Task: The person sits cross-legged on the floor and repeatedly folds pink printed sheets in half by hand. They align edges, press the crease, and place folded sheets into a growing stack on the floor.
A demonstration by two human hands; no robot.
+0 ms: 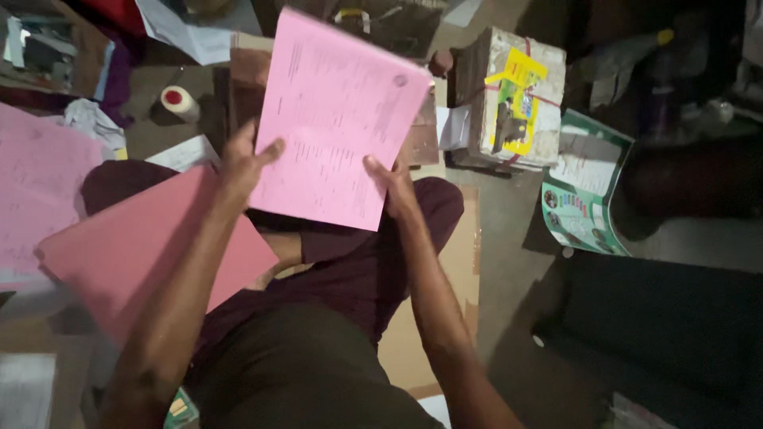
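Pink printed paper sheet (334,119) held up between our hands, left hand (242,163) gripping its left edge, right hand (393,184) pinching its lower right edge, salmon-pink card folder (135,246) across our lap.

Both hands hold a pink sheet (338,119)

Left hand (242,163) grips its left edge, right hand (393,187) its lower right; a pink folder (127,246) lies on the lap.

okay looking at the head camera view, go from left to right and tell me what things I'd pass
Pink paper stack at the left edge → tape roll → left hand → pink printed sheet held up in both hands → right hand → tied bundle with a yellow label → green leaflet on the floor.
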